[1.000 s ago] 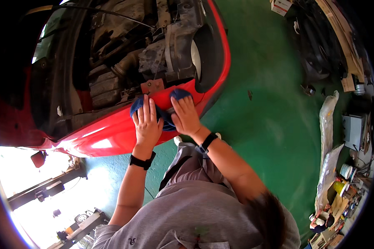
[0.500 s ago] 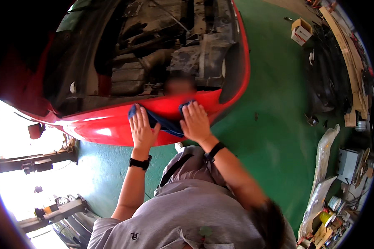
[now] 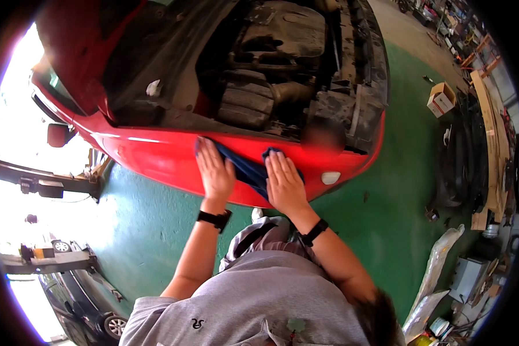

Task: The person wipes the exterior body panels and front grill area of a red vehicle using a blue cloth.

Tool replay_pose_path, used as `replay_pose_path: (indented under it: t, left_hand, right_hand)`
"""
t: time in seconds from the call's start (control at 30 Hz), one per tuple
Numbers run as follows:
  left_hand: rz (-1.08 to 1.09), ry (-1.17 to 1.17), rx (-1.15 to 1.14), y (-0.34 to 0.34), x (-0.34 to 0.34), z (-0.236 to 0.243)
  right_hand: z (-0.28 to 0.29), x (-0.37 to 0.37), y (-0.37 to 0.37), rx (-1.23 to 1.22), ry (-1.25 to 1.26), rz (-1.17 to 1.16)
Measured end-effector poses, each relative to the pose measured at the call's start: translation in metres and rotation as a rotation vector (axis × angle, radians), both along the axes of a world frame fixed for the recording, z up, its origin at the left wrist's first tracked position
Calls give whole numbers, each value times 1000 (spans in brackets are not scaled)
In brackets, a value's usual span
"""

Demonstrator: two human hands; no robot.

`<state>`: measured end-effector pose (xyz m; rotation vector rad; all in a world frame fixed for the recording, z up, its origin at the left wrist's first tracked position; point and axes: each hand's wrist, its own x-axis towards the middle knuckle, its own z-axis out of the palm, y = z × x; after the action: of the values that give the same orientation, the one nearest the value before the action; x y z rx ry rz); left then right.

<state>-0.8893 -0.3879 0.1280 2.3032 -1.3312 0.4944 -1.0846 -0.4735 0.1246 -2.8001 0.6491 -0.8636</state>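
Your left hand (image 3: 216, 176) lies flat over one end of the blue cloth (image 3: 245, 168), your right hand (image 3: 287, 184) over the other. Each grip is uncurled, fingers straight and palm down, clenching nothing. The cloth stretches between them against the red fender (image 3: 170, 164), beside the uncovered engine bay (image 3: 271, 72).

Shirt (image 3: 236, 294): heathered grey, short-sleeved, and there's a small black curling emblem (image 3: 197, 324), plus a green leaf-shaped mark (image 3: 296, 326)
Left wristband (image 3: 213, 219): black, squarish block on it
Right wristband (image 3: 313, 233): black too
Trousers (image 3: 282, 241): greyish-mauve, with black stripe
Shoe (image 3: 257, 214): white, just peeking out
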Motion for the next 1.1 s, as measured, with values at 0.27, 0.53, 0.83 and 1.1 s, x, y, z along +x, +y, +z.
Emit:
replay_pose_path:
  t: [0.27, 0.53, 0.83, 1.1]
  left_hand:
    - [33, 71, -239, 7, 68, 36]
    - [34, 144, -241, 35, 118, 29]
    - [-14, 99, -152, 40, 112, 6]
    - [-84, 131, -120, 41, 170, 46]
  right_hand:
    - [29, 63, 29, 56, -33, 10]
    - [27, 67, 39, -46, 147, 119]
    - [19, 69, 62, 28, 77, 34]
    - [76, 70, 32, -58, -268, -179]
